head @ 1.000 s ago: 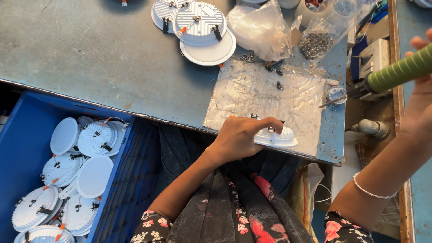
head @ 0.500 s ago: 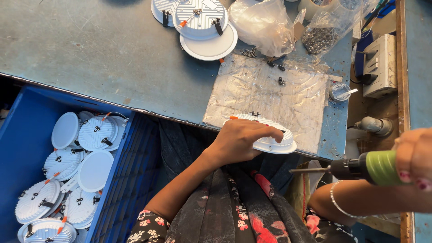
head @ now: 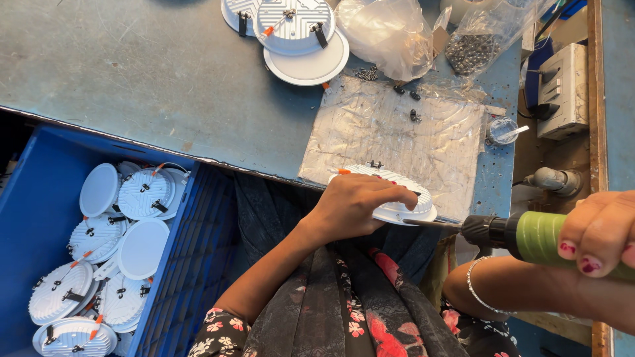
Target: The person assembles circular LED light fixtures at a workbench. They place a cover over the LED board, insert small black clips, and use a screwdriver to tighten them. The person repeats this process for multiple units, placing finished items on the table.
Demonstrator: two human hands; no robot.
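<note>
The left hand [head: 357, 205] lies palm-down over a round white downlight fitting [head: 397, 198], its fingers curled over the ribbed back and pressing it flat at the near edge of the counter [head: 132, 73]. The fitting sits on a crinkled clear plastic sheet [head: 397, 132] that reaches that edge. The right hand [head: 602, 235] is closed around the green grip of a powered screwdriver [head: 529, 235], held level, with its bit tip touching the right rim of the fitting.

Left of the fitting the grey counter top is bare and wide right up to its edge. Below that edge, well left of the fitting, stands a blue crate [head: 192, 244] with about ten of the same white fittings, some face up, some ribbed side up. Beyond the fitting, at the far side of the counter, is a stack of three more fittings [head: 297, 33]. Right of that stack lie two clear plastic bags: one crumpled and pale [head: 383, 33], one filled with small dark screws [head: 476, 49]. A few loose dark screws [head: 405, 92] lie on the sheet beyond the fitting. To the right of the sheet there is a small clear round cup [head: 503, 129], and past it a grey switch box [head: 562, 89].
</note>
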